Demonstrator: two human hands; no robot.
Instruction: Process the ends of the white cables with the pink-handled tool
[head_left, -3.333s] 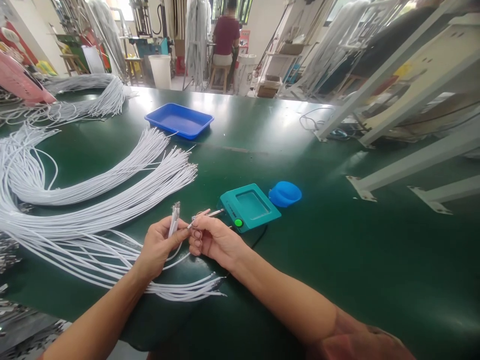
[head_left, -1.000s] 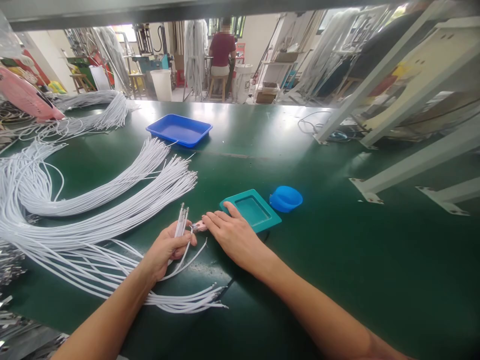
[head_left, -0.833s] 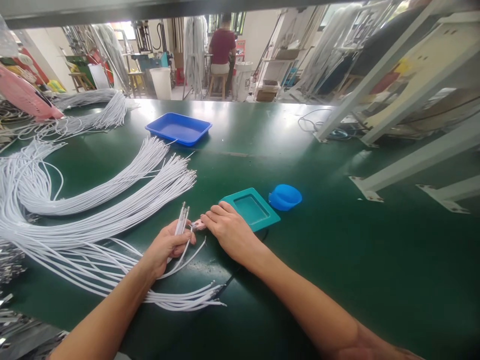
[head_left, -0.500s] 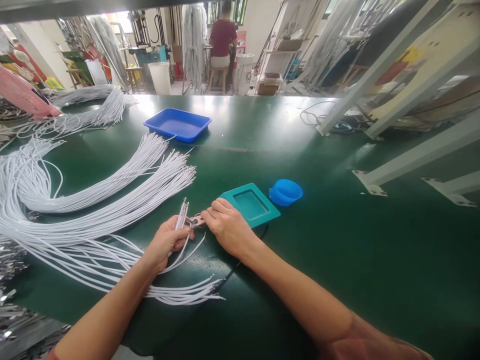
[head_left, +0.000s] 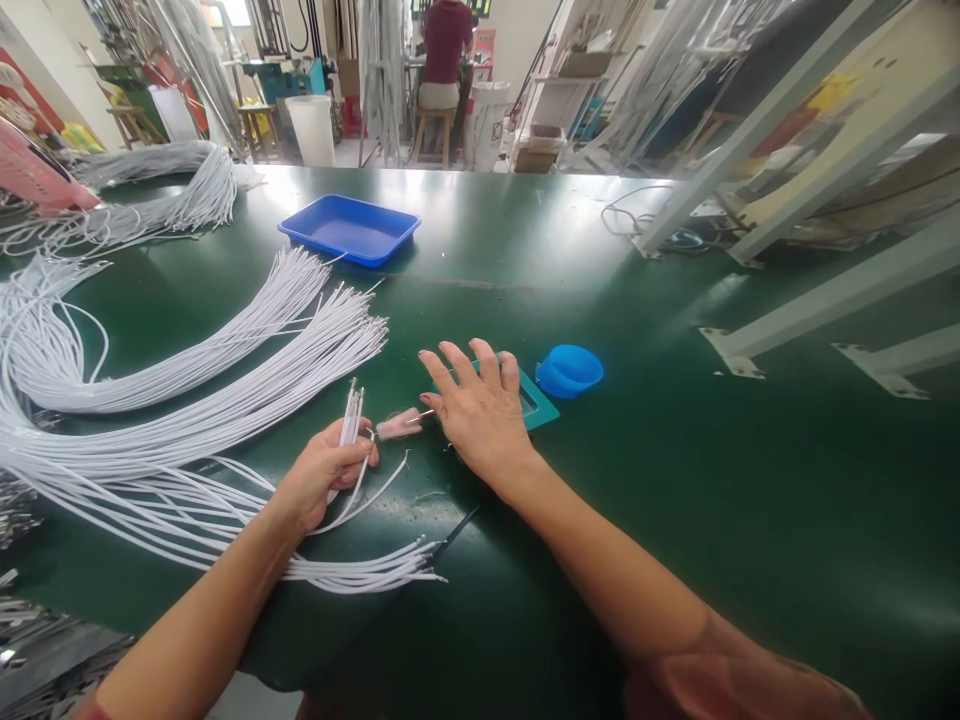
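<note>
My left hand [head_left: 330, 470] is closed around a few white cables [head_left: 351, 420], whose ends stick up above the thumb. Just right of its fingers is a small piece with a pale pink body [head_left: 400, 424] and a thin metal shaft; its exact kind is unclear. My right hand [head_left: 484, 415] is spread open, palm down, over the teal tray [head_left: 541, 412] and hides much of it. The thumb of that hand is close to the shaft's tip; whether they touch is unclear. More loose white cables [head_left: 367, 578] lie below my left hand.
Thick bundles of white cable [head_left: 187, 430] cover the table's left side. A blue tray [head_left: 349, 230] lies beyond them, and a blue round cup [head_left: 570, 371] beside the teal tray. Pale metal legs [head_left: 810, 300] stand at right. A person [head_left: 444, 55] sits on a stool in the background.
My right hand has opened and let go of the pink-bodied piece, moving slightly right over the teal tray. My left hand still holds the cables. The view has tilted down a little.
</note>
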